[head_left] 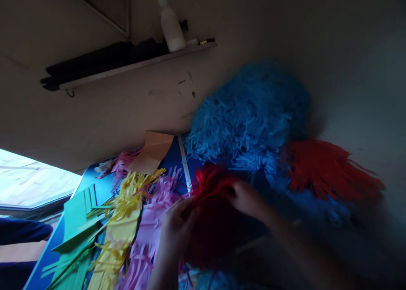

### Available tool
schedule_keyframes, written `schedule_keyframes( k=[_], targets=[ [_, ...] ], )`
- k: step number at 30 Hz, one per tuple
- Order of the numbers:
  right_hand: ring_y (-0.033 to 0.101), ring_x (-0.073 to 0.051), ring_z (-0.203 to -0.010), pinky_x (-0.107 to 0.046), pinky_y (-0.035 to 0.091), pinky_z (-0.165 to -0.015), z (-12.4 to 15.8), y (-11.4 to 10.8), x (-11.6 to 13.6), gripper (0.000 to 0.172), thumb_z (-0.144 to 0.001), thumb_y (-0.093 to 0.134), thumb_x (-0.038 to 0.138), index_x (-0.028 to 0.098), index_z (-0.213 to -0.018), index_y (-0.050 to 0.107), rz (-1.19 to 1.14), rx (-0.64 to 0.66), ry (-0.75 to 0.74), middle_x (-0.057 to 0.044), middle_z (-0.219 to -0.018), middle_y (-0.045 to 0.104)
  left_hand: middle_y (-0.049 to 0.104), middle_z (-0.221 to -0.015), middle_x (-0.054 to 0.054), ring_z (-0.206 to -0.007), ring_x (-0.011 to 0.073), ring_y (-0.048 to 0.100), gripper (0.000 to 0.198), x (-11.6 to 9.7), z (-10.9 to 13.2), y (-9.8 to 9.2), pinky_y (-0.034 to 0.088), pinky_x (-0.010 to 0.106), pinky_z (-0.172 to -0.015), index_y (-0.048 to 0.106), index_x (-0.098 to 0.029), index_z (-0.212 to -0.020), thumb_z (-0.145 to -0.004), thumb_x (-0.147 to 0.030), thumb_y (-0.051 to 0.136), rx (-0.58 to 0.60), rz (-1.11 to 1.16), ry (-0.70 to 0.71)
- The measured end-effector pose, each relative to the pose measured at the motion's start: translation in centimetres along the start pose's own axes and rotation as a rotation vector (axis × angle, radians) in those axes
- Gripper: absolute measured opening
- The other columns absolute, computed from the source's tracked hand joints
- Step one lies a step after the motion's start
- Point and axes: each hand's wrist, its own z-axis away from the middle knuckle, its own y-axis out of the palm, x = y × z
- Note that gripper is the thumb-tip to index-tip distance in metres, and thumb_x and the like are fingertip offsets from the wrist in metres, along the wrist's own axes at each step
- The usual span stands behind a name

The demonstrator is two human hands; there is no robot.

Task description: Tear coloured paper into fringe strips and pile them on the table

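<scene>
A: Head view: how far along is the person?

B: Left hand (176, 228) and right hand (245, 197) both grip red fringed paper (211, 205) between them. Beyond them, a blue fringe heap (247, 112) looks finished; yellow strips (123, 222) leftward seem unused

dim room, pale wall (95, 112), narrow shelf (133, 66) (white bottle (171, 28) on it), daylight lower left

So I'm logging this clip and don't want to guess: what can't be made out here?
Head view only:
- Fingertips of left hand and right hand: buried in the red fringed paper, so the grip is unclear.
- Red fringe and blue fringed mass: motion-blurred, shape uncertain.
- White bottle on the shelf: top cut by the frame edge.
- Lower right: too dark.
</scene>
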Motion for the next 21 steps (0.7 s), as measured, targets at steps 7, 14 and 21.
schedule_keyframes(
  k=[7,14,21],
  targets=[
    [0.067,-0.019,-0.077,-0.028,0.049,-0.072,0.0,-4.1,-1.7,0.02,-0.088,0.061,0.037,0.02,-0.084,0.071,-0.096,-0.258,-0.066,-0.005,-0.082,0.072,0.076,-0.089,0.007,-0.08,0.0227,0.069,0.037,1.5,-0.3,0.1,0.053,0.03,-0.068,0.074,-0.016,-0.1,-0.074,-0.041,0.067,0.006,0.082,-0.072],
    [0.063,-0.015,-0.082,-0.024,0.046,-0.075,3.3,2.0,3.9,0.011,-0.09,0.059,0.028,0.019,-0.089,0.064,-0.495,-0.025,-0.199,-0.003,-0.088,0.067,0.075,-0.095,0.008,-0.089,0.0259,0.069,0.037,0.4,0.4,1.2,0.055,0.038,-0.083,0.075,-0.019,-0.1,-0.073,-0.044,0.068,-0.067,-0.01,-0.018],
    [0.062,-0.016,-0.076,-0.024,0.047,-0.068,3.9,3.6,3.7,0.022,-0.084,0.068,0.039,0.017,-0.086,0.062,-0.723,0.105,0.061,-0.001,-0.082,0.067,0.071,-0.112,0.009,-0.108,0.027,0.064,0.045,1.7,2.0,1.3,0.051,0.037,-0.092,0.072,-0.025,-0.115,-0.081,-0.054,0.062,0.117,0.036,-0.063]
  ],
)
